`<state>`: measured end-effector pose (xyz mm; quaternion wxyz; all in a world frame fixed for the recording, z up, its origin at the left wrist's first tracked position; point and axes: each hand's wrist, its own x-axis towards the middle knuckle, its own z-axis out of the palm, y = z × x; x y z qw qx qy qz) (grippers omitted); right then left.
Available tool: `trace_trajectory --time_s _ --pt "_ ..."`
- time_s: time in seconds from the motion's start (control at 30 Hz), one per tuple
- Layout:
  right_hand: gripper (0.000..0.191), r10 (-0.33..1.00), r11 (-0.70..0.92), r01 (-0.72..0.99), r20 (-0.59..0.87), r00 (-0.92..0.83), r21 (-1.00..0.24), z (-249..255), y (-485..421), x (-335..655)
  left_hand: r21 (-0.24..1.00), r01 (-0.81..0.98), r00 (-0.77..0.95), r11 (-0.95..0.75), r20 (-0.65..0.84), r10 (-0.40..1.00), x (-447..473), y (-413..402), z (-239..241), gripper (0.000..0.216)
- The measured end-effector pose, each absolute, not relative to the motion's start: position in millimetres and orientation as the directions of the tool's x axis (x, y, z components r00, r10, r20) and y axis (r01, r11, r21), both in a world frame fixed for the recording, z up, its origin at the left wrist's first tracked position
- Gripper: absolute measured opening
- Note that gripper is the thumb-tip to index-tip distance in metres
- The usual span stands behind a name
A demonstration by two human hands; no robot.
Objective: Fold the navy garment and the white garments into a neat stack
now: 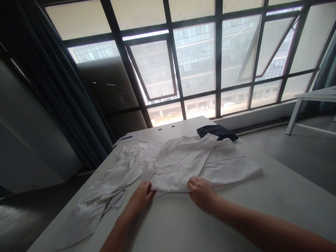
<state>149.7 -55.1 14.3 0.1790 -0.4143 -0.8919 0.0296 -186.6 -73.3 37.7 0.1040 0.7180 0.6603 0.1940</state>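
A white shirt lies partly folded on the white table, one side turned over toward the middle. Along its near edge, my left hand pinches the cloth at the left end. My right hand grips the same edge farther right, fingers curled over the fabric. Part of the shirt spreads out flat to the right of my right hand. Left of my left hand lies a crumpled white garment, reaching down the table's left side; whether it joins the shirt I cannot tell.
A folded dark navy cloth sits behind the shirt. Paper with a dark pen on it lies at the table's far left corner. Beyond the white table stand large windows, a dark curtain and another white table.
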Motion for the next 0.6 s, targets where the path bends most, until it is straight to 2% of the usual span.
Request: trace_trajectory --time_s 0.07,0.17,0.27,0.33,0.43,0.53,0.6 --pt "0.017 0.745 0.661 0.701 0.352 -0.567 -0.267 14 -50 152 0.474 0.876 0.020 -0.094 0.159 0.987 -186 -74 42 0.033" --pt "0.026 0.709 0.690 0.620 0.521 -0.475 -0.373 26 -42 164 0.606 0.791 -0.049 -0.091 0.211 0.976 -182 -77 51 0.039" --pt "0.024 0.651 0.739 0.526 0.650 -0.393 -0.422 42 -40 176 0.716 0.689 -0.128 -0.112 0.273 0.954 -176 -80 57 0.043" --pt "0.019 0.649 0.743 0.497 0.664 -0.371 -0.448 51 -42 181 0.760 0.637 -0.163 -0.125 0.292 0.943 -171 -82 59 0.044" --pt "0.011 0.748 0.661 0.514 0.533 -0.395 -0.547 57 -45 182 0.746 0.653 -0.187 -0.130 0.325 0.927 -169 -83 58 0.043" --pt "0.015 0.847 0.514 0.610 0.245 -0.472 -0.603 55 -47 181 0.672 0.735 -0.157 -0.092 0.301 0.941 -173 -81 53 0.038" --pt "0.020 0.837 0.471 0.662 0.059 -0.543 -0.583 52 -46 182 0.614 0.788 -0.114 -0.050 0.225 0.968 -177 -79 49 0.034"
